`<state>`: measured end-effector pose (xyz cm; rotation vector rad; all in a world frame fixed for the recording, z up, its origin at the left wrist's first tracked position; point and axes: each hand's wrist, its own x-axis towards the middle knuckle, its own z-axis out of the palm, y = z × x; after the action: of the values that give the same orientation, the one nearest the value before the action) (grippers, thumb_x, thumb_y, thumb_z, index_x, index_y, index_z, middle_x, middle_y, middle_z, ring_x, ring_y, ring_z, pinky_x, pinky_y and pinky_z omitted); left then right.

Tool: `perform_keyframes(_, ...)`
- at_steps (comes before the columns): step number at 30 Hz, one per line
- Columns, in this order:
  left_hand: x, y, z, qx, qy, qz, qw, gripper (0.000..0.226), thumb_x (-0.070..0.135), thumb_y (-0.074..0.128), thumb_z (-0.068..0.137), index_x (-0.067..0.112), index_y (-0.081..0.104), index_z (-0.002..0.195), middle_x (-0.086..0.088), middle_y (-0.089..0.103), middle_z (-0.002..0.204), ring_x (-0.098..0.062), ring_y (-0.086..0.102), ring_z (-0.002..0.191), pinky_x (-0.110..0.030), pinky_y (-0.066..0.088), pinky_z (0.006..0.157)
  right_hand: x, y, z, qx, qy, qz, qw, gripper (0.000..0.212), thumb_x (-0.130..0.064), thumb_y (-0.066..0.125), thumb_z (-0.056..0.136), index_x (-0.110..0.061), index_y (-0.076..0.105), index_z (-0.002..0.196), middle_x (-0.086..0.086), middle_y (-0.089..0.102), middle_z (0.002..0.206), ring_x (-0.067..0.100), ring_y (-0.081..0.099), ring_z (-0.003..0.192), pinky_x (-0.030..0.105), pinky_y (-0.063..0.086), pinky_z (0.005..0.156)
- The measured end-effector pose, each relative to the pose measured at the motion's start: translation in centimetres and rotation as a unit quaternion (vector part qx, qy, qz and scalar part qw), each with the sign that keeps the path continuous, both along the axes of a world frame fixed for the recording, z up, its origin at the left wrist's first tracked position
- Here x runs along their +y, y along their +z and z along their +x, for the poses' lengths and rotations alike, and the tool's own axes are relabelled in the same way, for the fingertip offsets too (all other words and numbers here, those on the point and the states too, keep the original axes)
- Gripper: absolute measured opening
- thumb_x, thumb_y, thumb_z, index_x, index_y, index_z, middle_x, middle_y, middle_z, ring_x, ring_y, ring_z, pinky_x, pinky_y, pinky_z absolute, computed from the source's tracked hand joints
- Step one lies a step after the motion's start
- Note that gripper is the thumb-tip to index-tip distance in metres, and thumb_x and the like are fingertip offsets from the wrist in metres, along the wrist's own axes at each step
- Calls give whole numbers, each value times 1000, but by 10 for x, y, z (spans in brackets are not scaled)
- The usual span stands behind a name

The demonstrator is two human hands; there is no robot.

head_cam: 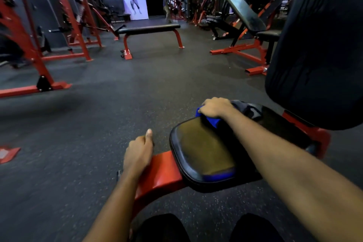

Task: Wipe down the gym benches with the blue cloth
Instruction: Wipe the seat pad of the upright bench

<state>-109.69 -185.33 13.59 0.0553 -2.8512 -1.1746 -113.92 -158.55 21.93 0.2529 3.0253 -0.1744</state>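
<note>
One cloth in play: our right hand (215,107) clamps the blue cloth (209,120) at the seat pad's (202,153) twelve o'clock end, unwiped pad running toward six; left hand (138,152) loosely curled, empty.

Seat pad (202,151) mostly bare, open to sweep. Far end taken by right hand (215,107) clenched over cloth (211,121). Backrest (318,49) looms just right, blocks that side. Left hand (138,153) rests on red frame (161,173) beside pad. Floor (98,114) left and ahead open; flat bench (149,29) well apart.
</note>
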Motion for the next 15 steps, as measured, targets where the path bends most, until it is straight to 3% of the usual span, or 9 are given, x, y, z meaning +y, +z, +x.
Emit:
perform_keyframes(5, -21, -10, 17, -62, 4, -31, 998, 64, 53, 24, 102, 4, 65, 110, -24, 61, 122, -37, 57, 113, -42, 44, 97, -55, -4, 12, 13, 99, -29, 995, 42, -47, 47, 94, -34, 59, 132, 8, 54, 143, 31, 50, 130, 41, 39, 104)
perform_keyframes(8, -23, -14, 16, -85, 2, -18, 996, 59, 50, 27, 103, 3, 61, 116, -24, 57, 129, -36, 54, 117, -42, 41, 100, -28, 2, 12, -5, 61, -61, 996, 39, -50, 48, 93, -34, 62, 125, 4, 58, 139, 28, 51, 127, 39, 41, 101)
perform_keyframes(11, -21, -16, 14, -100, 7, -35, 994, 59, 49, 26, 103, 5, 55, 128, -21, 51, 137, -35, 49, 124, -43, 37, 104, -26, 1, 7, -3, 4, -22, 1000, 45, -47, 45, 92, -26, 61, 129, 12, 54, 141, 33, 51, 128, 39, 40, 101)
perform_keyframes(15, -21, -17, 11, -107, 10, -50, 993, 59, 48, 23, 103, 7, 52, 134, -19, 49, 142, -33, 46, 129, -42, 32, 106, -70, -6, 7, 7, 59, -1, 998, 47, -42, 44, 93, -21, 59, 133, 15, 52, 143, 34, 51, 129, 39, 41, 101)
